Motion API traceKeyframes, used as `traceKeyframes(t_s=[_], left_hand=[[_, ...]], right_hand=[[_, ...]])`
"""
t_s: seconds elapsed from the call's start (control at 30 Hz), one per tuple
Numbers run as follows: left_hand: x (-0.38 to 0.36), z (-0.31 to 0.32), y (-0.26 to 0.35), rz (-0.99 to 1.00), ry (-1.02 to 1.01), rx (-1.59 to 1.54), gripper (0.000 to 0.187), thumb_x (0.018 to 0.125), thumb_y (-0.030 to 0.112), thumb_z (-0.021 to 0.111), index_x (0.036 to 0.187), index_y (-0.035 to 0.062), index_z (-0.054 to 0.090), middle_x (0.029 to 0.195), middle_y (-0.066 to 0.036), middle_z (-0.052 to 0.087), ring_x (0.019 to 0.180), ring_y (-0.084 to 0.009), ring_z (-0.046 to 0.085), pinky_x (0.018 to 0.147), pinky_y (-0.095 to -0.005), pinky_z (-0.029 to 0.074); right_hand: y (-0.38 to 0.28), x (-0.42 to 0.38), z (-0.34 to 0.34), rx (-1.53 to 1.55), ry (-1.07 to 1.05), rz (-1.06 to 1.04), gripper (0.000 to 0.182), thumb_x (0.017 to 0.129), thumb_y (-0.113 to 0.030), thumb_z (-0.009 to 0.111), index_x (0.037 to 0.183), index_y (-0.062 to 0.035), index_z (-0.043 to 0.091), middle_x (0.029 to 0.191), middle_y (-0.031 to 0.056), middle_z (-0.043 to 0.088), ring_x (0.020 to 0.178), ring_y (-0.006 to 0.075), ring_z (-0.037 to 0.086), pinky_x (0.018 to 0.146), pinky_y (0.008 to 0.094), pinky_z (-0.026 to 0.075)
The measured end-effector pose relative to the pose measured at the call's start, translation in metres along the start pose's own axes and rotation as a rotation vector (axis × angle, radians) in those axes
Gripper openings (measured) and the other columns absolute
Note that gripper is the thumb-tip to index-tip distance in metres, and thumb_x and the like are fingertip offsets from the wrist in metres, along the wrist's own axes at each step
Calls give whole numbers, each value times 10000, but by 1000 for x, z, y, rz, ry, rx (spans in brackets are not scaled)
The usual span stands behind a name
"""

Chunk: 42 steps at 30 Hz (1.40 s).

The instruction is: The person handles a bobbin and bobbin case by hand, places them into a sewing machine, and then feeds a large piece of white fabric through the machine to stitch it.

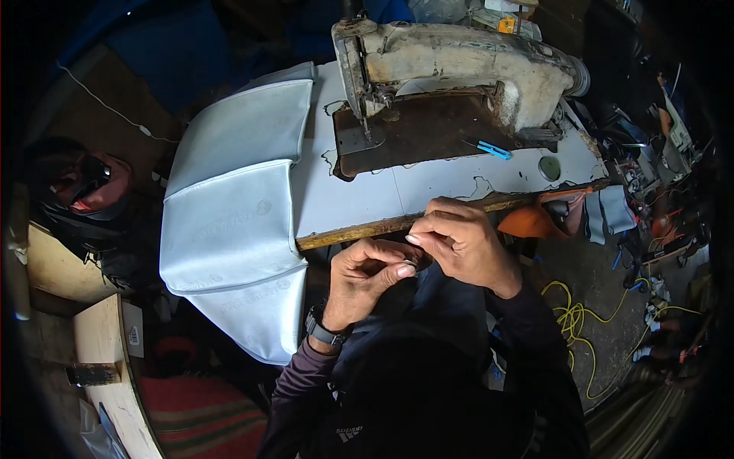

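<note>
My left hand pinches a small shiny metal piece, which looks like a bobbin case, between thumb and fingers just off the table's front edge. Close beside it, my right hand has its thumb and forefinger pressed together; whatever is between them is too small to make out. Beyond the hands stands an old sewing machine with worn, chipped paint. A blue thread snipper or cutter lies on its dark bed, and a round greenish tin or disc rests on the white tabletop.
Silvery sheet material, with stitched seams, drapes over the table's left end. An orange pouch hangs under the front edge at right. Yellow cord lies coiled on the floor. A dark bag sits at far left.
</note>
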<state>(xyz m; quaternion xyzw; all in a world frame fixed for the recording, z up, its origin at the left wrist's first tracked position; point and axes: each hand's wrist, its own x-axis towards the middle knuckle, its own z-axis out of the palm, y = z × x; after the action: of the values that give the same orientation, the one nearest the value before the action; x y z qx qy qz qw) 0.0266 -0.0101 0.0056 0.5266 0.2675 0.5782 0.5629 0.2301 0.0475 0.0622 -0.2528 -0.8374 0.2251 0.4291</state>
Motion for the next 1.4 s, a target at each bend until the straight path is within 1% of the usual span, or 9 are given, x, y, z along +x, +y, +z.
traceKeyframes(t_s=[0.23, 0.43, 0.63, 0.73, 0.97, 1.13, 1.27, 1.3, 1.4], left_hand=[[7, 0, -2, -241, 90, -210, 157, 968, 36, 718, 1115, -15, 697, 999, -108, 744, 869, -149, 719, 797, -285, 607], [28, 13, 46, -234, -195, 765, 188, 866, 77, 791, 1038, 7, 764, 901, -115, 754, 710, -166, 686, 665, -299, 545], [20, -9, 67, -45, -318, 1198, 116, 825, 57, 763, 914, -8, 726, 840, -143, 701, 738, -308, 704, 682, -378, 562], [22, -6, 76, -47, -342, 1335, 85, 820, 16, 741, 895, -4, 707, 840, -136, 678, 739, -300, 697, 678, -392, 563], [44, 63, 109, 166, -516, 1191, 150, 804, -2, 776, 937, 1, 705, 912, -110, 676, 766, -283, 690, 682, -377, 568], [38, 77, 161, 228, -520, 1303, 241, 768, -19, 816, 990, 19, 730, 914, -81, 663, 760, -248, 680, 647, -373, 557], [27, 79, 218, 334, -514, 1349, 240, 729, 73, 853, 950, 86, 760, 786, -70, 669, 680, -217, 662, 585, -342, 482], [23, 72, 229, 405, -542, 1211, 155, 950, 118, 647, 958, 23, 770, 793, -99, 713, 560, -169, 647, 442, -315, 472], [11, 64, 258, 508, -579, 1153, 133, 938, 105, 665, 970, 23, 765, 807, -102, 707, 593, -177, 651, 480, -324, 481]], right_hand=[[-12, -16, -6, -4, 136, 89, 105, 857, 9, 747, 854, -17, 646, 745, 70, 541, 621, 218, 572, 555, 361, 438], [-26, -34, -23, -450, 226, -134, 146, 814, 8, 751, 894, -67, 653, 798, 57, 558, 697, 250, 611, 609, 388, 484], [-1, -101, -80, -451, 639, 311, 78, 897, 13, 710, 952, -2, 658, 858, 118, 628, 718, 258, 638, 626, 347, 489], [2, -119, -99, -970, 225, 358, 86, 917, -22, 718, 989, 3, 680, 960, 135, 668, 735, 260, 651, 646, 333, 497], [-61, -64, -46, 445, -174, 558, 283, 971, -77, 707, 1225, 22, 634, 1015, 122, 734, 748, 161, 679, 675, 300, 525], [-71, -46, -71, 189, 2, 61, 82, 900, -20, 758, 960, -11, 703, 689, 96, 563, 623, 195, 591, 548, 384, 429], [-113, -51, -117, 149, 77, -226, 50, 828, -95, 761, 819, -54, 734, 761, 37, 636, 663, 201, 636, 585, 336, 553], [-124, -54, -128, 167, 90, -310, 72, 814, -127, 754, 801, -58, 735, 787, 34, 662, 664, 213, 640, 596, 335, 573], [-150, -30, -167, 295, -94, -389, 40, 864, -98, 712, 875, -59, 707, 743, 28, 606, 681, 187, 603, 680, 356, 602]])
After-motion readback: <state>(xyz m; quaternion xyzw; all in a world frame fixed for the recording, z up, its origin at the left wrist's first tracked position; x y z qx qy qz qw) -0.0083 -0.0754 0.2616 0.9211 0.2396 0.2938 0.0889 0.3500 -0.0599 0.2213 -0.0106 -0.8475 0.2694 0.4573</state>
